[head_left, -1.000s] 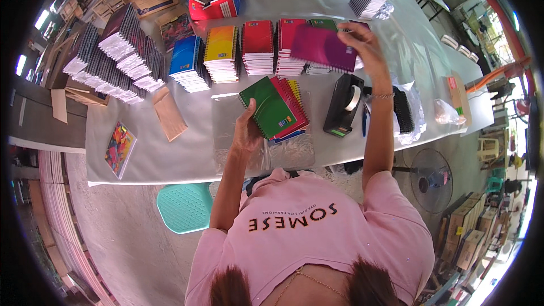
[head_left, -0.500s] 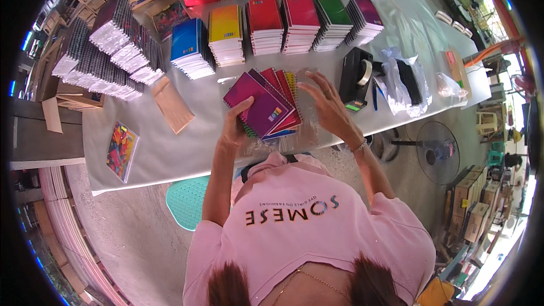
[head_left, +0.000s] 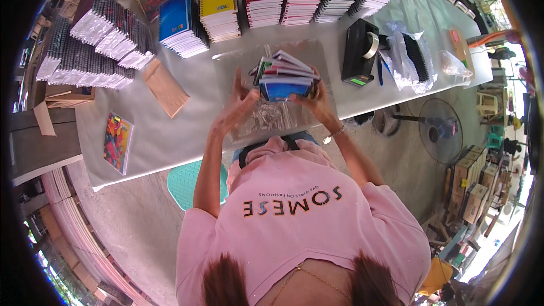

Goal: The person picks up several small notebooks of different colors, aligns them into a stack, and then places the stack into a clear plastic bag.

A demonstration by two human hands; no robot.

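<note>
A small bundle of spiral notebooks (head_left: 286, 88), blue in front with red, green and other colours behind, stands tilted on edge above the table. My right hand (head_left: 317, 99) grips its right side, thumb on the blue front. My left hand (head_left: 241, 99) is at the bundle's left side, fingers stretched apart and thumb close to the edge; whether it touches is hard to tell. Beneath the bundle lies a clear plastic sheet or bag (head_left: 269, 116).
Behind stand stacks of blue (head_left: 181, 28), yellow (head_left: 218, 11), red (head_left: 260, 0), green and purple notebooks. More spiral stacks (head_left: 85, 51) are at left, near a brown envelope (head_left: 164, 88) and a colourful booklet (head_left: 118, 141). A black tape dispenser (head_left: 357, 56) stands right.
The notebooks, fanned flat with purple on top, are now raised on edge with blue in front. My right hand has taken hold; my left has let its fingers come apart.
</note>
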